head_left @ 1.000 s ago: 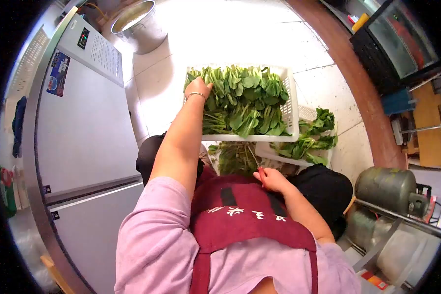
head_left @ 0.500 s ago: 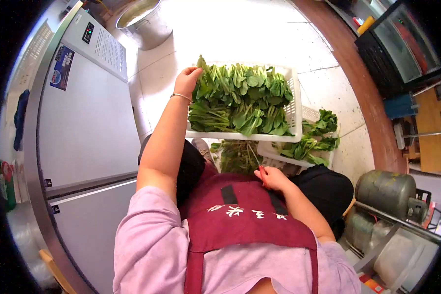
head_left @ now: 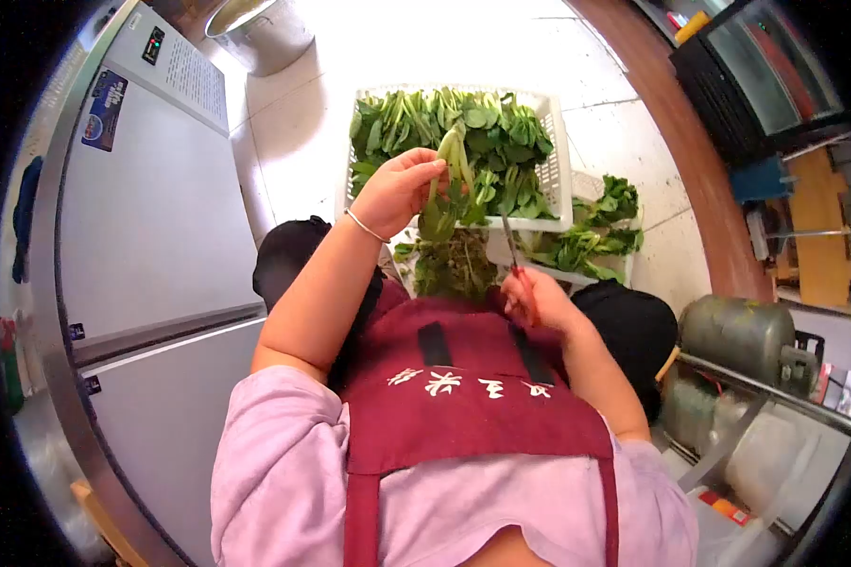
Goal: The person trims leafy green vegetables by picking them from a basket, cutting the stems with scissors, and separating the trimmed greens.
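My left hand (head_left: 402,192) pinches a leafy green (head_left: 454,156), its pale stem end up and its leaves hanging down, over the near edge of a white plastic crate (head_left: 561,180). Rows of similar leafy greens (head_left: 482,118) fill that crate. In my right hand (head_left: 548,304) is a pair of scissors (head_left: 512,248) with red handles, the blades pointing up and away beside the crate's near rim. Between my knees lies a heap of loose leaves and stems (head_left: 455,265). More greens (head_left: 586,248) lie in a smaller white basket (head_left: 576,277) at the right.
A tall freezer cabinet (head_left: 151,227) stands close on the left. Beyond, a large metal pot (head_left: 265,38) sits on the tiled floor (head_left: 350,47). To the right are a metal rack (head_left: 775,387) with a grey cylinder (head_left: 737,331) and a glass-fronted cabinet (head_left: 765,76).
My left hand has moved from the crate's far left toward me and right, bringing a leafy green with it. My right hand has raised the scissors slightly.
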Tool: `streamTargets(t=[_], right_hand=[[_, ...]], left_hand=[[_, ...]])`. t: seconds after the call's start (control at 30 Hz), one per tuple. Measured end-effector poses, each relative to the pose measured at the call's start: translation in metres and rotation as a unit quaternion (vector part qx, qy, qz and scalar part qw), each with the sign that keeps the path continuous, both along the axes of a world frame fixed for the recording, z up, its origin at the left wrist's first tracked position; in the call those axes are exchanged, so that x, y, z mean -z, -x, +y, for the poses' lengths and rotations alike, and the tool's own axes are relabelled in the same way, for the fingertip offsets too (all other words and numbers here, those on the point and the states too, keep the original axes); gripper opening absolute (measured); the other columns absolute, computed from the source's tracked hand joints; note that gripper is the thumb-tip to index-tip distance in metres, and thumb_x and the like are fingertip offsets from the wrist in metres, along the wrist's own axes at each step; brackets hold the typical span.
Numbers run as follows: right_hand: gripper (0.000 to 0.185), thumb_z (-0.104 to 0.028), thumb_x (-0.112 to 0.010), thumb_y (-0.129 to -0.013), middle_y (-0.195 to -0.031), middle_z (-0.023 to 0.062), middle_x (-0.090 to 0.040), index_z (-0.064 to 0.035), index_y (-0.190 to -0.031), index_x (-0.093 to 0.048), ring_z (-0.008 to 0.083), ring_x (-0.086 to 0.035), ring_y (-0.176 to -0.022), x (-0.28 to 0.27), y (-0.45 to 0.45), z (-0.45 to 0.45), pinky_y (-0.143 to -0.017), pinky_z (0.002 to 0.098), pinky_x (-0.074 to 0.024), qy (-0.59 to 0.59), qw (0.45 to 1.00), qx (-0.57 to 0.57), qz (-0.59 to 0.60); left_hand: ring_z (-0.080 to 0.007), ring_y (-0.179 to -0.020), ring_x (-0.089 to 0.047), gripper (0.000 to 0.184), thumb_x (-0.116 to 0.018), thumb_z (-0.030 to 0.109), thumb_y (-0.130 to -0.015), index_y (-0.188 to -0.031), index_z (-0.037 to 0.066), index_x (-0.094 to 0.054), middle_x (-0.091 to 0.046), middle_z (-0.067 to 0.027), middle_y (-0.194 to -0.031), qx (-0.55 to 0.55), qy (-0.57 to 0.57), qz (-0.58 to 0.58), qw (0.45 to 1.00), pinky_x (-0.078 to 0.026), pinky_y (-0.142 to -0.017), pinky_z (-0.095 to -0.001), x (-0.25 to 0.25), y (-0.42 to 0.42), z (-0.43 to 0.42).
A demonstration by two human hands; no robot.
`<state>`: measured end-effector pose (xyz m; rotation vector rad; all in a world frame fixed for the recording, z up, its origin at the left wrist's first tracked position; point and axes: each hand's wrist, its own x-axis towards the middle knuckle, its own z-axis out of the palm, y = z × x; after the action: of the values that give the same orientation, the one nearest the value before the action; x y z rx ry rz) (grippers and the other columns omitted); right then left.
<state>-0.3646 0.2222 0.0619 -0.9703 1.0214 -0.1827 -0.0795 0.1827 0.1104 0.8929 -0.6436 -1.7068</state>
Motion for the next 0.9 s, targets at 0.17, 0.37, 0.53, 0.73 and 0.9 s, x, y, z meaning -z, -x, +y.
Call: streamTargets(t=[0.17, 0.37, 0.53, 0.73, 0.9], right_hand=[[0.022, -0.029, -0.054, -0.091, -0.068, 0.0023, -0.056, -0.0069, -0.089, -0.053, 0.0105, -0.052, -0.054, -0.032, 0.006, -0.001, -0.044, 0.0216, -0.0373, 0.053, 0.998, 0.021, -0.016], [0.021, -0.025, -0.062, -0.087, -0.069, 0.001, -0.055, -0.0055, -0.091, -0.054, 0.0094, -0.053, -0.058, -0.066, 0.001, 0.004, -0.049, 0.022, -0.0399, 0.151, 0.98, 0.122, -0.054], [0.022, -0.017, -0.069, -0.08, -0.072, 0.0013, -0.055, -0.0035, -0.09, -0.055, 0.0087, -0.051, -0.063, -0.108, -0.024, 0.009, -0.059, 0.0246, -0.0432, 0.41, 0.904, 0.064, 0.101], [0.018, -0.015, -0.065, -0.079, -0.071, 0.0024, -0.058, -0.0022, -0.088, -0.056, 0.0104, -0.054, -0.062, -0.087, -0.029, 0.007, -0.055, 0.0256, -0.0435, 0.369, 0.922, 0.104, 0.06], [0.012, -0.013, -0.058, -0.083, -0.068, 0.0023, -0.058, -0.0043, -0.089, -0.053, 0.0061, -0.048, -0.051, -0.103, -0.025, 0.008, -0.044, 0.0199, -0.0365, 0.208, 0.967, 0.15, -0.007]], left_hand=[[-0.0243, -0.102, -0.059, 0.022, -0.049, 0.012, -0.091, -0.109, -0.001, -0.051, -0.06, -0.0138, -0.106, 0.047, -0.015, 0.065, 0.997, -0.047, -0.089, -0.0349, -0.008, 0.024, 0.021], [-0.0229, -0.103, -0.058, 0.036, -0.05, 0.011, -0.09, -0.122, -0.001, -0.043, -0.058, -0.0138, -0.11, 0.102, 0.019, 0.098, 0.99, -0.045, -0.091, -0.0357, -0.016, 0.044, 0.035], [-0.0168, -0.094, -0.057, 0.045, -0.052, 0.006, -0.087, -0.129, -0.001, -0.037, -0.058, -0.0099, -0.107, 0.092, 0.019, 0.039, 0.995, -0.045, -0.085, -0.0293, -0.023, 0.063, 0.048], [-0.015, -0.094, -0.055, 0.045, -0.051, 0.005, -0.087, -0.13, 0.0, -0.037, -0.056, -0.0078, -0.106, 0.07, -0.006, 0.06, 0.996, -0.045, -0.085, -0.0282, -0.023, 0.069, 0.058], [-0.0146, -0.092, -0.056, 0.045, -0.052, 0.006, -0.087, -0.129, 0.0, -0.039, -0.057, -0.0079, -0.106, 0.076, -0.025, 0.094, 0.992, -0.045, -0.084, -0.0285, -0.027, 0.067, 0.063]])
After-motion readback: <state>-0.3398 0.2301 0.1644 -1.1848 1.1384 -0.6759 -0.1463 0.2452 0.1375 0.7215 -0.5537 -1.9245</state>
